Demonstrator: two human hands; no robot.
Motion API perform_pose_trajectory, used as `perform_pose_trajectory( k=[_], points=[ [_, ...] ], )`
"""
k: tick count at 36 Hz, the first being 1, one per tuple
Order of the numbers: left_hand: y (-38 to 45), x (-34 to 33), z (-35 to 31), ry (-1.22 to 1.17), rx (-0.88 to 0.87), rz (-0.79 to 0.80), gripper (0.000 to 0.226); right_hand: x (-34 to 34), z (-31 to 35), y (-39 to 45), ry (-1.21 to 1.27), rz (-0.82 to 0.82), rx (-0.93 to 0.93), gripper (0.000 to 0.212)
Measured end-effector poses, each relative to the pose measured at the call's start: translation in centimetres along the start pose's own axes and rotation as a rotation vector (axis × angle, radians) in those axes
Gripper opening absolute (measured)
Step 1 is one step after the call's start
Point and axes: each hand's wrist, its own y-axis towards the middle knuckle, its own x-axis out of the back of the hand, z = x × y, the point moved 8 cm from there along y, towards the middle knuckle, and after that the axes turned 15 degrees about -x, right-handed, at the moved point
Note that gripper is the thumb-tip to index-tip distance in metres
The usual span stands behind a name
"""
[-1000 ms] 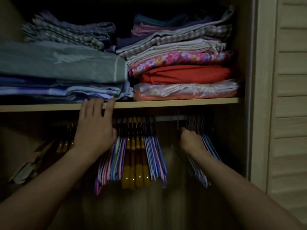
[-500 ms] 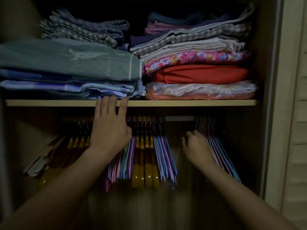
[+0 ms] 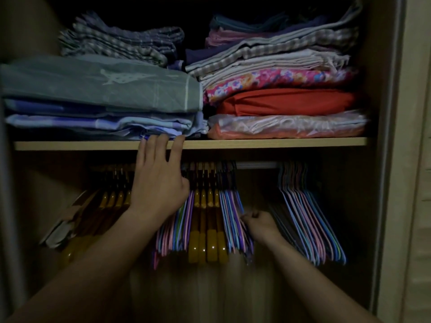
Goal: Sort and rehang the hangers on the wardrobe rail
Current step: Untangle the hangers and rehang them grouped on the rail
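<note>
Inside a dim wardrobe, left hand (image 3: 158, 185) raised to the wooden shelf (image 3: 279, 142), straight fingers (image 3: 161, 145) slightly spread with the tips resting on the shelf's front edge, palm covering part of the rail below. Lower and to the right, right hand (image 3: 260, 223) reaching between two bunches of hangers, fingers curled and pinching at the right edge of the middle bunch of thin coloured hangers (image 3: 233, 220), exactly which wire being too dark to tell. Hanging from the rail (image 3: 256, 164), from left to right: dark wooden hangers (image 3: 114, 197) with amber lower parts, partly in shadow; thin pink, purple and blue hangers (image 3: 172, 231) just right of the left wrist; four thick yellow-amber hangers (image 3: 207, 243) packed together; then the thin blue and purple ones at the right hand; then, past a bare stretch of rail, a separate bunch of thin pastel hangers (image 3: 307, 220) slanting down to the right. At far left, pale cloth or card (image 3: 63, 227) hanging low, unclear in the dark. On the shelf, two stacks of folded linen: a grey-green quilted piece (image 3: 100, 87) over blue sheets at left, checked cloths (image 3: 121, 43) behind, and at right a floral pink fabric (image 3: 277, 82), a red fabric (image 3: 286, 101) and a plastic-wrapped bundle (image 3: 286, 125) at the bottom. Pale louvred door (image 3: 419, 159) along the right edge.
</note>
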Motion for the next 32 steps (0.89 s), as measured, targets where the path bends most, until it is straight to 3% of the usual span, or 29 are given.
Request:
perform_pose_trajectory(
  k=[12, 18, 22, 25, 32],
  points=[
    [0.0, 0.0, 0.0, -0.004, 0.007, -0.018, 0.089, 2.3, 2.0, 0.0, -0.035, -0.257, 0.201, 0.034],
    [0.0, 0.1, -0.1, -0.003, -0.004, -0.012, 0.087, 4.2, 2.7, 0.5, -0.017, -0.221, 0.176, 0.018],
    [0.1, 0.1, -0.1, 0.001, -0.003, -0.019, 0.087, 5.3, 0.6, -1.1, 0.021, -0.181, 0.197, 0.038],
    [0.1, 0.0, 0.0, 0.007, 0.011, -0.025, 0.087, 5.9, -1.6, -3.2, 0.038, -0.146, 0.240, 0.037],
    [0.3, -0.3, -0.4, -0.004, 0.050, -0.026, 0.085, 8.4, -0.7, -6.4, 0.028, -0.364, 0.370, 0.032]
  ],
)
